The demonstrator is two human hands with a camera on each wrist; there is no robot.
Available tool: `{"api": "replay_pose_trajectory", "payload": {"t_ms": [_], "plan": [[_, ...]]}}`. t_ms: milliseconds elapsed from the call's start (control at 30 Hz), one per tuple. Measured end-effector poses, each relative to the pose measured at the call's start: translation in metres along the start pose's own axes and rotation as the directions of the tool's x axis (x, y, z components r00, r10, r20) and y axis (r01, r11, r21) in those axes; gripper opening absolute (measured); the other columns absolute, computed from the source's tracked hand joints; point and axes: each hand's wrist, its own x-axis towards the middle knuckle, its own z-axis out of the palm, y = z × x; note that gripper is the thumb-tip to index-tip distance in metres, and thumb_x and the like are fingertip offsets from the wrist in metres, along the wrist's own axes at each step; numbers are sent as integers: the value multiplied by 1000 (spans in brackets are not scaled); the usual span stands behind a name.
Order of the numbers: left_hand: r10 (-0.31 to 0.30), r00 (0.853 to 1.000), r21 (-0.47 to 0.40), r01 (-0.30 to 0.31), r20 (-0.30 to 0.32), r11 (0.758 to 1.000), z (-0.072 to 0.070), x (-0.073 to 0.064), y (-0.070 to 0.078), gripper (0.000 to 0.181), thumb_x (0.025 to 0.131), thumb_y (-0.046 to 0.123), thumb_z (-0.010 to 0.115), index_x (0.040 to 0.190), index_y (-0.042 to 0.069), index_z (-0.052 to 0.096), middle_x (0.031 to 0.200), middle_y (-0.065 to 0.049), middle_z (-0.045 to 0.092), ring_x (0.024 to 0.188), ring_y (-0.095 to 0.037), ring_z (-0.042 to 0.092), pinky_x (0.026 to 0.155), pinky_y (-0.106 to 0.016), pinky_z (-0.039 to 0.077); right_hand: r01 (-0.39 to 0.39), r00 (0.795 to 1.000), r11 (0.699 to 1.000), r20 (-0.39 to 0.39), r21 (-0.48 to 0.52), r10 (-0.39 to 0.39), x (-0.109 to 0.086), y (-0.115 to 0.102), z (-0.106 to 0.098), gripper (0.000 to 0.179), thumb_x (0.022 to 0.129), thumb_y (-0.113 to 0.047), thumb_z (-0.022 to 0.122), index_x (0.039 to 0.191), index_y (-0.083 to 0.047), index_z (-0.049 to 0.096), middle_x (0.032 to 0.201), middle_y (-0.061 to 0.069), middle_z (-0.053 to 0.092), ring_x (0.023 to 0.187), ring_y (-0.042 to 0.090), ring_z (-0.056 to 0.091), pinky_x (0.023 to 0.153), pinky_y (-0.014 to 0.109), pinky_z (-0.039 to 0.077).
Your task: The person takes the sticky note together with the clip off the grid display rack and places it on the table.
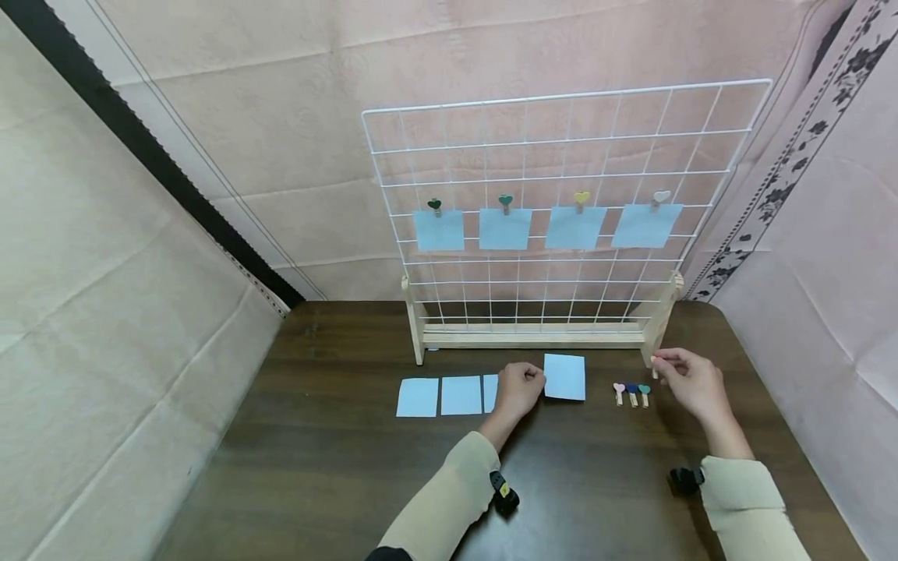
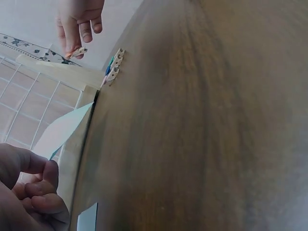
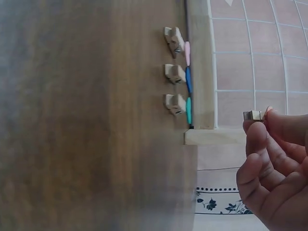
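Brown table (image 1: 302, 467); left hand (image 1: 518, 388) pinches card (image 1: 565, 377); right hand (image 1: 694, 383) pinches clip (image 3: 255, 115), wooden end down.

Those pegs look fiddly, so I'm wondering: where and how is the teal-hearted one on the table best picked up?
Probably by the heart end of the teal-hearted peg, from above and its right. The heart points toward the rack, leaving the wooden end free; the blue-hearted peg sits close on the left, while no peg lies on the table to its right.
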Motion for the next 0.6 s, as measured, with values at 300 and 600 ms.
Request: {"api": "replay_pose_trajectory", "payload": {"t_ms": [300,600], "plan": [[13,1000,39,-14,18,999,0,-6,-7,32,100,7,60,69,10,67,50,8,43,46,-7,34,54,-24,37,-77,993,997,87,-20,79,-6,8,3,30,108,-20,62,117,7,72,93,17,77,73,19,69,57,29,49],[-9,1000,79,9,-1,997,1,-8,-11,36,97,6,61,62,14,63,47,9,40,45,-6,35,53,-23,37,-111,985,994,132,-24,113,-10,15,5,30,109,-18,61,117,9,71,97,20,76,73,20,68,58,30,50]]}}
